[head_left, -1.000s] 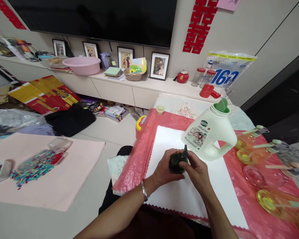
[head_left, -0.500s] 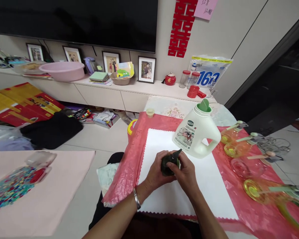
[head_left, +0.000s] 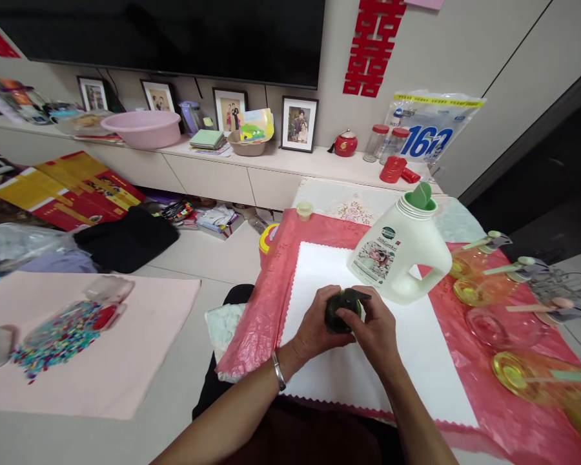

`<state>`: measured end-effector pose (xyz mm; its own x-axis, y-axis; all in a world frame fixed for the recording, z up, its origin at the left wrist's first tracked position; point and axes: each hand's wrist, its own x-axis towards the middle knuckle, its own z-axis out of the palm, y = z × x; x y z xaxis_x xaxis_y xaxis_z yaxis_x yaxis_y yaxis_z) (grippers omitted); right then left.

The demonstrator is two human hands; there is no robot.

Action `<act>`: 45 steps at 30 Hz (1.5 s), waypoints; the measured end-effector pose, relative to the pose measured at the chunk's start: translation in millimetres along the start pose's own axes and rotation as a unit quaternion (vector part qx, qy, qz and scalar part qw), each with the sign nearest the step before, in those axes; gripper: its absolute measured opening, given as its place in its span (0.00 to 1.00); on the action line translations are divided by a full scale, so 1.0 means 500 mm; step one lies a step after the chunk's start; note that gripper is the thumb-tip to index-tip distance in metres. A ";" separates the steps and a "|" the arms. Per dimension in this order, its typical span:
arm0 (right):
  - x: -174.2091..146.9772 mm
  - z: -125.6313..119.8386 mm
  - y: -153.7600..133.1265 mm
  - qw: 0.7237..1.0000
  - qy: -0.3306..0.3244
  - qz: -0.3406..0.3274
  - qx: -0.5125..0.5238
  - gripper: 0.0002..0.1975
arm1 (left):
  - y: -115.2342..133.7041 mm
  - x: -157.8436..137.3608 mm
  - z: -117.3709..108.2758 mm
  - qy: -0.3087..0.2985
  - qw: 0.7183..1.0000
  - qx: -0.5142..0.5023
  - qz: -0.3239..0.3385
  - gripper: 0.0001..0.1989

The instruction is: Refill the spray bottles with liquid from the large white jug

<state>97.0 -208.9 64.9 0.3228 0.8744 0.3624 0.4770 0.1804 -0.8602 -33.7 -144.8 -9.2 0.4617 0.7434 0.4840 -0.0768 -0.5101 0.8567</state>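
The left hand [head_left: 314,332] and right hand [head_left: 378,328] clasp the bottle [head_left: 336,318] between them, the right thumb at its pump [head_left: 356,296], which already sits on top, though how tightly cannot be told, while just beyond them the jug [head_left: 396,258] stands uncapped.

Left hand [head_left: 314,327] and right hand [head_left: 377,329] curl inward, facing each other.
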 end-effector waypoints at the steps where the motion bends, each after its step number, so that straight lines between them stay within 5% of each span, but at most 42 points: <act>1: 0.000 0.004 0.001 1.000 0.007 0.002 -0.002 0.14 | 0.004 0.002 -0.001 0.000 1.000 0.000 0.000 0.47; 9: -0.007 -0.017 -0.012 0.998 -0.053 -0.019 0.017 0.17 | -0.009 -0.002 0.002 -0.001 1.000 -0.026 0.015 0.50; 15: -0.006 -0.009 0.014 1.000 -0.002 0.005 0.029 0.15 | -0.010 -0.007 0.001 -0.010 1.000 0.003 -0.016 0.51; 22: -0.020 -0.018 0.003 0.991 -0.080 0.031 0.100 0.27 | 0.012 0.006 -0.006 -0.013 0.999 -0.039 -0.001 0.46; 28: -0.019 -0.002 0.022 0.992 -0.018 0.076 0.103 0.36 | 0.007 0.001 -0.008 -0.021 0.999 -0.022 -0.015 0.49; 32: -0.012 -0.005 0.000 0.988 -0.053 0.073 0.126 0.46 | 0.013 0.002 -0.007 -0.008 0.999 -0.028 -0.022 0.46; 35: -0.015 -0.008 -0.009 0.983 -0.066 0.074 0.152 0.42 | 0.009 0.002 -0.006 -0.021 0.999 -0.042 -0.014 0.48; 41: -0.011 0.004 0.004 0.990 -0.001 0.098 0.106 0.51 | -0.002 -0.002 -0.004 -0.008 1.000 -0.025 -0.005 0.48; 45: -0.008 -0.004 -0.009 0.988 -0.050 0.073 0.127 0.52 | -0.007 -0.003 -0.002 -0.001 1.000 -0.030 -0.007 0.46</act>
<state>95.2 -214.0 68.0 0.2842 0.9373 0.2019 0.2065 0.1458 -0.9675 -34.8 -143.8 -12.7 0.4642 0.7495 0.4720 -0.1230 -0.4732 0.8723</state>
